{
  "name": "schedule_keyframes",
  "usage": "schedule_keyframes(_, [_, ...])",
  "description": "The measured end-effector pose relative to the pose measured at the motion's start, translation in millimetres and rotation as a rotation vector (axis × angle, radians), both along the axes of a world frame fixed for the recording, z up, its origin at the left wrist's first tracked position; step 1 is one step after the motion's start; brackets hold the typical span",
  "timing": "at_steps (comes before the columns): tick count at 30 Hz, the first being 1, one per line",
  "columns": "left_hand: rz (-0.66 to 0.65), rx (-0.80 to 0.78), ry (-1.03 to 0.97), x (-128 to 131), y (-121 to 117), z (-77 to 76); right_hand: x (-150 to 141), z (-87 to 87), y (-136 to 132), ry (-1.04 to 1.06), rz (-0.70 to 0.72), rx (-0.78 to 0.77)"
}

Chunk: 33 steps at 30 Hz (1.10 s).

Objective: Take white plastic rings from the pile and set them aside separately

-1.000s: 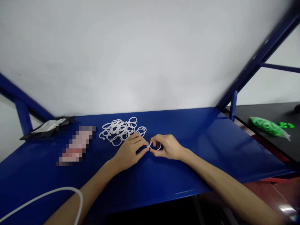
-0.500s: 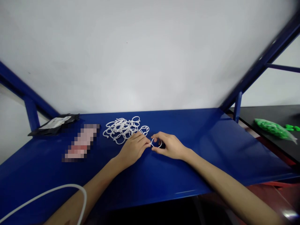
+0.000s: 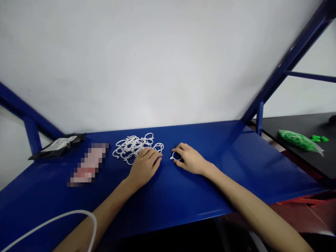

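In the middle of the blue table (image 3: 189, 206) a heap of thin white plastic loops (image 3: 128, 144) lies tangled, several with a small knob at the closure. My left hand (image 3: 145, 163) is over the near right edge of the heap, fingers stretched out and thumb apart, holding nothing that I can see. To its right, my right hand (image 3: 190, 159) has a single white plastic loop (image 3: 172, 157) between thumb and fingertips, low over the tabletop. The knob of that loop points left, toward my left hand; my fingers cover part of its ring.
A blurred pink packet (image 3: 89, 162) and a black bag with a white label (image 3: 59, 145) lie on the left. A white cable (image 3: 76, 211) arches across the lower left. On a black surface at right sits a clear bag of green pieces (image 3: 299, 141), with loose green pieces (image 3: 319, 138) beside it.
My left hand has let go of the loop's end and moved left, toward the heap. The loop stays with my right hand, and a gap now separates the hands.
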State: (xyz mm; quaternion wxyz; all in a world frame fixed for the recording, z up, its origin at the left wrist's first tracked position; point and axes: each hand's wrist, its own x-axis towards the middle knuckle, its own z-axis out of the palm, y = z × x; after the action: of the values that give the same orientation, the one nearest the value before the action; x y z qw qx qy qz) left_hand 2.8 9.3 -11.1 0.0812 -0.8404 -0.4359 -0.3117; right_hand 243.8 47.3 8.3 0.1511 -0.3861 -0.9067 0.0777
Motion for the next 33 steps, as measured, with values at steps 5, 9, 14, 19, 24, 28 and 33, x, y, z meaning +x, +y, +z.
schedule_keyframes(5, [0.205,0.129,0.196,-1.0,5.7,-9.5,28.6,10.9,15.8,-0.188,-0.349,0.075])
schedule_keyframes(9, [0.223,0.131,0.257,-2.2,7.1,-11.2,58.3,21.2,26.4,-0.181,-0.602,0.117])
schedule_keyframes(14, [0.164,0.133,0.224,-2.1,4.0,-6.1,74.6,26.8,29.2,-0.155,-0.704,0.119])
schedule_keyframes(19, [0.080,0.077,0.061,2.3,-5.3,6.0,47.9,20.0,17.3,-0.091,-0.480,0.104])
schedule_keyframes(24, [-0.059,0.029,0.003,4.7,-10.6,10.7,-1.6,3.4,-10.7,0.422,-0.039,-0.187])
schedule_keyframes(28, [-0.162,0.042,0.009,6.5,-11.0,7.5,-17.5,-1.6,-22.0,0.613,0.015,-0.309])
schedule_keyframes(33, [-0.220,0.037,0.008,7.8,-11.6,3.6,-8.6,1.4,-17.9,0.662,0.065,-0.309])
